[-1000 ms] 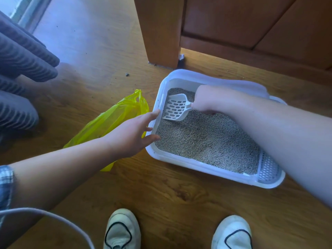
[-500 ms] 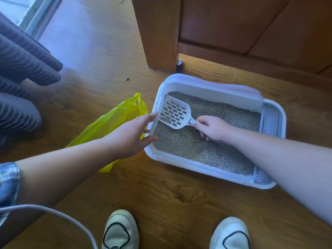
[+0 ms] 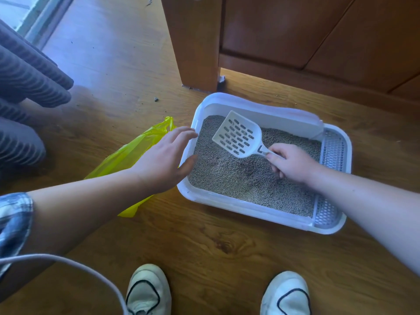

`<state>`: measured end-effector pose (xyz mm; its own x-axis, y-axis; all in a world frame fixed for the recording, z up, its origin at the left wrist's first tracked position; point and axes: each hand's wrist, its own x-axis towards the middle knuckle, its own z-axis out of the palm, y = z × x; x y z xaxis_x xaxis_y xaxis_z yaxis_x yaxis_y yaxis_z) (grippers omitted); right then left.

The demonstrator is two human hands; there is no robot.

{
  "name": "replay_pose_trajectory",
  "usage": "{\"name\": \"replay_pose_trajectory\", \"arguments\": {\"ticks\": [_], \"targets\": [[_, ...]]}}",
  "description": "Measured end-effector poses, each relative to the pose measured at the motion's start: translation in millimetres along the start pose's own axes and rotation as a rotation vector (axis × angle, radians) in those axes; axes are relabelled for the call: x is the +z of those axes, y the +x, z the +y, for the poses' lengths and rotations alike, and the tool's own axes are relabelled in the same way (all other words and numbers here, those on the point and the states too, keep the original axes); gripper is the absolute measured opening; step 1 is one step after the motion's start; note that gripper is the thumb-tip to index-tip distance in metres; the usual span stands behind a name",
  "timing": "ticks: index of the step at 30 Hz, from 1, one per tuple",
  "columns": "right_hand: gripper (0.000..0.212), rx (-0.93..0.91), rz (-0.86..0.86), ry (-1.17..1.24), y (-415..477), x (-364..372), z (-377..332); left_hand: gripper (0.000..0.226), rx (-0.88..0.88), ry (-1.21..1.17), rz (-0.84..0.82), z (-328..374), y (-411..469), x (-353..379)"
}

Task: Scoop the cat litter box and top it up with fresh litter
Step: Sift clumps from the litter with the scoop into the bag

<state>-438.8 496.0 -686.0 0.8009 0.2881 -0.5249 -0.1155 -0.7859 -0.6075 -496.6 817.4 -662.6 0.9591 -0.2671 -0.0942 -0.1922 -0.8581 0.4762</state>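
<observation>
On floor by door: litter box [image 3: 227,202], grey litter level inside
Right hand [image 3: 293,163]: fist closed on scoop [image 3: 237,135] handle; blade raised, looks empty
Left hand [image 3: 162,160]: fingers spread, resting at box's left rim
Yellow bag [image 3: 131,153]: just left, mouth looks collapsed
Risk: clumps spill on floor if bag isn't held open; fast lift flicks granules over rim

bag [image 3: 134,153] left of litter box [image 3: 250,209] — scoop [image 3: 238,135] inside

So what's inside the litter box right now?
The litter box holds grey litter wall to wall. The right hand holds the scoop, empty, above it. Anything buried is hidden.
</observation>
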Motion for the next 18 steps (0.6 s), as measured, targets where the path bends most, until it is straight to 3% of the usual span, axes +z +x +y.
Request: {"name": "replay_pose_trajectory", "arguments": {"ticks": [6, 12, 18], "targets": [[0.027, -0.054, 0.030, -0.081, -18.1, -19.3, -18.6, 0.045, -0.014, -0.105, 0.054, 16.9, 18.4, -0.5], [0.026, -0.123, 0.088, -0.193, -27.0, -25.5, -56.5, 0.042, -0.200, -0.197, 0.111, 0.0, 15.6, -10.5], [0.015, -0.283, 0.071, -0.400, -7.8, 2.1, -124.5, 0.056, -0.380, -0.149, 0.122, -39.6, -19.2, -33.9]]}}
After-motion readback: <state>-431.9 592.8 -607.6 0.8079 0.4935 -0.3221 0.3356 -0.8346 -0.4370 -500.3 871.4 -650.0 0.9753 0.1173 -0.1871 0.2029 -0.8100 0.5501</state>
